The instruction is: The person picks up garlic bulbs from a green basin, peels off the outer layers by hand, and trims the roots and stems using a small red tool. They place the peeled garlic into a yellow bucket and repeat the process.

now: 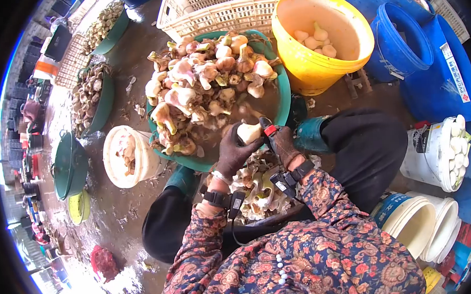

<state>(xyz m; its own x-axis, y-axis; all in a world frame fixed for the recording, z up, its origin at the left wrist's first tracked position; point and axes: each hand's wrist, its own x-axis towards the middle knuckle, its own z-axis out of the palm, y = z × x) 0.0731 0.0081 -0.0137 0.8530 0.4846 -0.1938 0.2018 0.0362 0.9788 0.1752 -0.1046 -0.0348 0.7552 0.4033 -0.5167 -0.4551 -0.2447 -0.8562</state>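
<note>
My left hand (237, 151), in a dark glove, is closed round a pale peeled garlic bulb (249, 133) at the near edge of a green basin (283, 93). Against the bulb's right side is my right hand (283, 144), also gloved, its fingers closed on a small tool with a red part (270, 130). Unpeeled garlic bulbs (184, 96) are heaped in the basin. Below my hands, between my legs, lies a pile of garlic peels (260, 191).
A yellow bucket (309, 69) with several peeled bulbs stands right of the basin, beside a blue bucket (383, 57). Behind is a cream crate (216, 13). A white bucket (155, 161) stands left; another bucket (422, 165), full of white bulbs, stands right.
</note>
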